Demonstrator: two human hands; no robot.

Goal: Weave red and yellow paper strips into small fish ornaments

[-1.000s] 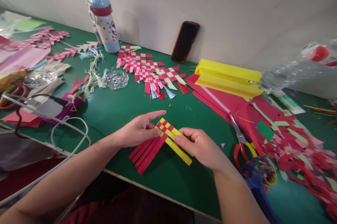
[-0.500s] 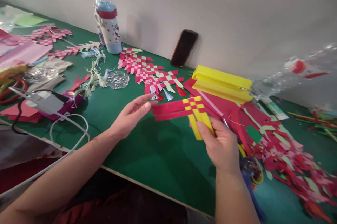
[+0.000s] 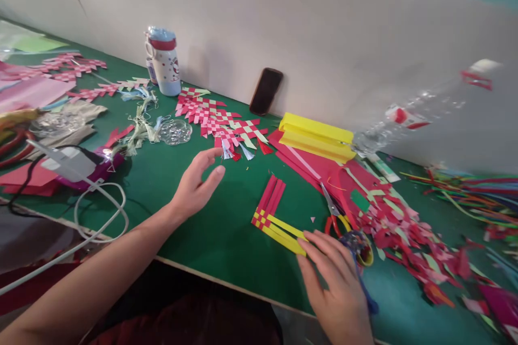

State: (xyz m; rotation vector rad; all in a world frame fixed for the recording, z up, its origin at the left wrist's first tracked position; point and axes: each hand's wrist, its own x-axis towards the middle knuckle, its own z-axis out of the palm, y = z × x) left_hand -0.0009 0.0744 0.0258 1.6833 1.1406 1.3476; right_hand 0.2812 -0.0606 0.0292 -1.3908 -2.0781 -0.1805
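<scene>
A woven piece of red and yellow paper strips (image 3: 263,219) lies on the green table, its red strips pointing away from me and its yellow ones to the right. My right hand (image 3: 334,275) is open, fingers stretched out at the ends of the yellow strips; whether the fingertips touch them I cannot tell. My left hand (image 3: 198,183) is also open and holds nothing, thumb and fingers apart over the table. Just beyond it are woven pink paper pieces (image 3: 220,118) with small tassels (image 3: 246,151).
Scissors (image 3: 332,207) lie right of the woven piece, near paper scraps (image 3: 408,231). A folded yellow sheet (image 3: 315,137), a phone (image 3: 266,91), a tilted plastic bottle (image 3: 408,115) and a flask (image 3: 165,64) line the wall. At left lie a charger (image 3: 68,164) and a bead dish (image 3: 175,132).
My right hand has put the woven paper piece down on the table, let go and moved nearer to me. The piece has turned. My left hand stays open. The view has shifted.
</scene>
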